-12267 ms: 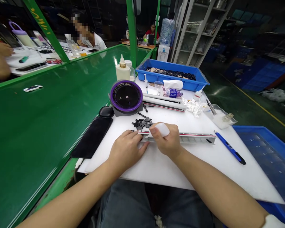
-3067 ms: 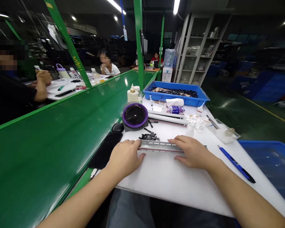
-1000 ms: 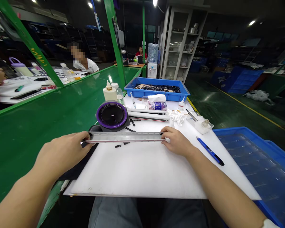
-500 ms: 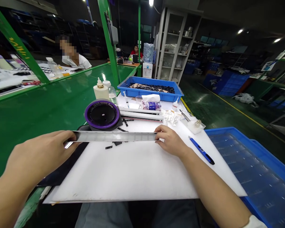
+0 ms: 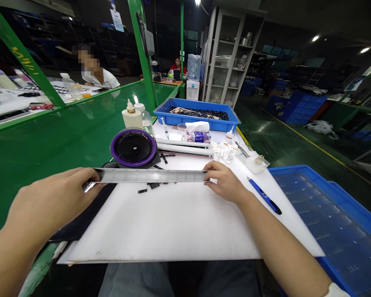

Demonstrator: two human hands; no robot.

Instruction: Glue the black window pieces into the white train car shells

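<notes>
A long silvery metal channel strip (image 5: 151,176) is held level above the white work board (image 5: 173,231). My left hand (image 5: 58,194) is closed on its left end, thumb below and fingers above. At the right end, my right hand (image 5: 224,181) pinches it between thumb and fingers. Behind the strip lie more long white bars (image 5: 185,151) and a round black disc with a purple rim (image 5: 133,147). Several small black pieces (image 5: 154,185) are scattered on the board, some partly hidden by the strip.
A blue craft knife (image 5: 264,195) lies on the board's right side. Farther back are crumpled tissue (image 5: 224,152), a tissue pack (image 5: 198,135), bottles (image 5: 132,117) and a blue tray (image 5: 198,120) of black parts. Blue crates (image 5: 327,214) stand at right. A co-worker (image 5: 100,76) sits beyond the green partition.
Both hands keep their hold on the strip, which stays level at nearly the same place. The whole view has shifted very slightly.
</notes>
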